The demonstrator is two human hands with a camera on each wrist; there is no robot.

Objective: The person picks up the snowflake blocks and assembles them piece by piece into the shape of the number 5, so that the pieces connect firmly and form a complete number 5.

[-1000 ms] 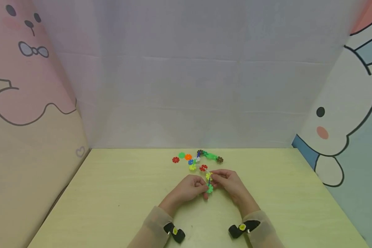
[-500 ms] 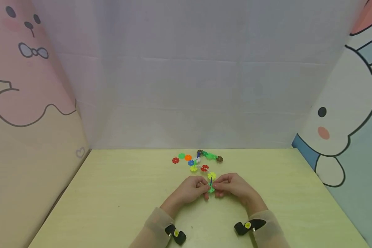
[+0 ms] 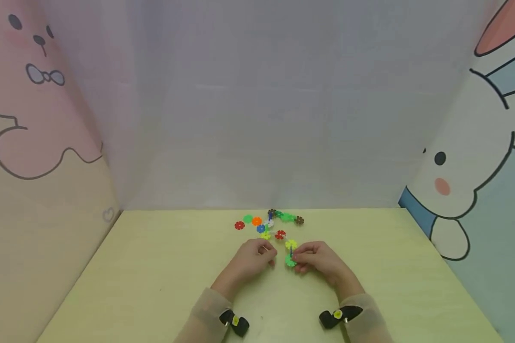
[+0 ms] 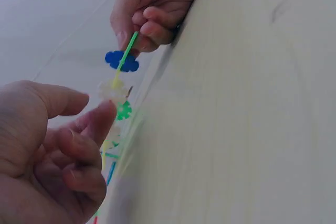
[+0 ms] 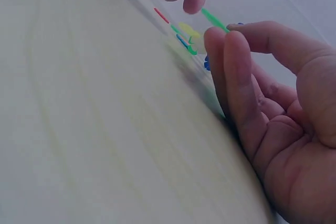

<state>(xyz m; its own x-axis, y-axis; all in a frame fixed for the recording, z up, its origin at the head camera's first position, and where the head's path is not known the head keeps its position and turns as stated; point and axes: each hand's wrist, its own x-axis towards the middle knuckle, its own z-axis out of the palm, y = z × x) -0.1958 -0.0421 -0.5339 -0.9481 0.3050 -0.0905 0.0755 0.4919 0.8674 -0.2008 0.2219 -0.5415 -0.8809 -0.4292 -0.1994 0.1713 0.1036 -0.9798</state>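
Note:
Thin notched snowflake discs are slotted into a chain on the table. At its near end, a green disc (image 3: 289, 261) joins a blue disc (image 3: 291, 251), seen edge-on from the head; a yellow disc (image 3: 291, 244) follows. My right hand (image 3: 324, 259) pinches this end between thumb and forefinger. In the left wrist view, those fingertips meet the blue disc (image 4: 121, 62), with the green disc (image 4: 129, 48) edge-on across it. My left hand (image 3: 252, 259) is left of the chain, thumb and forefinger apart, holding nothing. Its fingertips overlap a pale disc (image 4: 111, 88) in its wrist view.
Farther back the chain bends past a red disc (image 3: 280, 235) to the left, ending in a red disc (image 3: 239, 225). Green discs (image 3: 288, 217) and a brown disc (image 3: 299, 220) lie behind, near the table's (image 3: 176, 257) far edge. A pale curtain (image 3: 240, 119) hangs beyond.
My right hand moved from the yellow disc down to the green and blue discs. My left hand let go of the green disc and drew away to the left.

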